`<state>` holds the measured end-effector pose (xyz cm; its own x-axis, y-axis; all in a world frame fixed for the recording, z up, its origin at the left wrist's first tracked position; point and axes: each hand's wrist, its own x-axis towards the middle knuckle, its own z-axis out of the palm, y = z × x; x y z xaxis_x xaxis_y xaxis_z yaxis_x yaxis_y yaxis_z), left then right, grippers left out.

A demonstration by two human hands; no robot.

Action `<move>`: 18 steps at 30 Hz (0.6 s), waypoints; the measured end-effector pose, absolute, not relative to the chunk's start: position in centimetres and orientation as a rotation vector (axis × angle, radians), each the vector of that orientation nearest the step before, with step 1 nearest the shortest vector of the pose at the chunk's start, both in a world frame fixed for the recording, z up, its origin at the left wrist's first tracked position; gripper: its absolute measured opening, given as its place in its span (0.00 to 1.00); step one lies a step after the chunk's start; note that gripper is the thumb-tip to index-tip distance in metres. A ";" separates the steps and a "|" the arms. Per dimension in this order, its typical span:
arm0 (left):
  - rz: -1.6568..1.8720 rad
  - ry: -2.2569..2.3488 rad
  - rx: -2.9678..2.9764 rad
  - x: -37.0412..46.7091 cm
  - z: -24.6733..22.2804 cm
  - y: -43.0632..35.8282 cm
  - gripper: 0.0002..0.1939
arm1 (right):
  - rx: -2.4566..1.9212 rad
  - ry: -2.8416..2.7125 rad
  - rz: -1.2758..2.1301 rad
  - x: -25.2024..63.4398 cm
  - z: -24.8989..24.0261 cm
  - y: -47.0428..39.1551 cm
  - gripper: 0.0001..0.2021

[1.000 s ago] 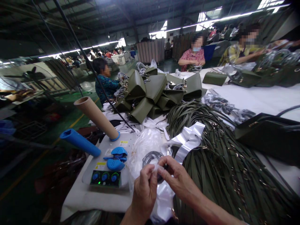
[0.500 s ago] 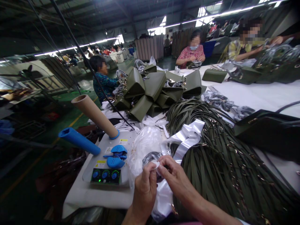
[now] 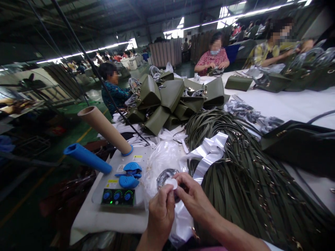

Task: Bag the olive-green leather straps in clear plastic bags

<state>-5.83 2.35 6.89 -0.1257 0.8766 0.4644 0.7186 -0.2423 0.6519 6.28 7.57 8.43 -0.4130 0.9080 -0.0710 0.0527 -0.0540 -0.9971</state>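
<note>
A small, flat white disc [image 3: 172, 182] is pinched at its lower edge between the thumb and index finger of my left hand [image 3: 161, 207]. At the disc's right side, the thumb and fingertips of my right hand [image 3: 193, 193] close on its edge. Just behind the disc lies a plastic-wrapped coil [image 3: 161, 178], partly covered by my fingers. It rests against a clear plastic bag [image 3: 163, 155] on the table. Shiny white ribbon-like strips [image 3: 201, 169] lie beyond my right hand, and more glossy white film [image 3: 183, 225] sits below it.
Left stands a machine with knobs [image 3: 117, 196], a cardboard tube [image 3: 104, 129] and a blue tube [image 3: 87, 158]. Green bags [image 3: 171, 94] are heaped behind. Green straps [image 3: 235, 181] spread to the right. Co-workers [image 3: 213, 57] sit around the white table [image 3: 295, 104].
The white disc has turned from a tilted angle to face me more fully. Both hands stay close together in nearly the same place.
</note>
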 end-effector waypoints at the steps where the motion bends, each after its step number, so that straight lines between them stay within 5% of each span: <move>1: 1.298 1.807 2.009 -5.9 7.0 2.4 0.07 | -1.057 -1.497 1.569 6.3 8.4 7.7 0.03; 5: 1.278 1.763 2.133 -6.5 7.2 2.1 0.07 | -0.994 -1.760 1.695 7.5 9.8 8.9 0.10; 8: 1.270 1.658 2.162 -6.8 7.4 2.0 0.08 | -0.975 -2.189 1.401 8.6 12.0 10.8 0.14; 18: 1.138 1.476 2.107 -6.1 8.1 1.9 0.08 | -0.406 -2.782 1.107 8.3 13.4 13.7 0.05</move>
<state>-6.13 1.87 8.14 0.1454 0.8955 0.4206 0.6342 -0.4106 0.6551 8.27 13.69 13.42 -0.9567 0.2907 0.0127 0.2025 0.6967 -0.6882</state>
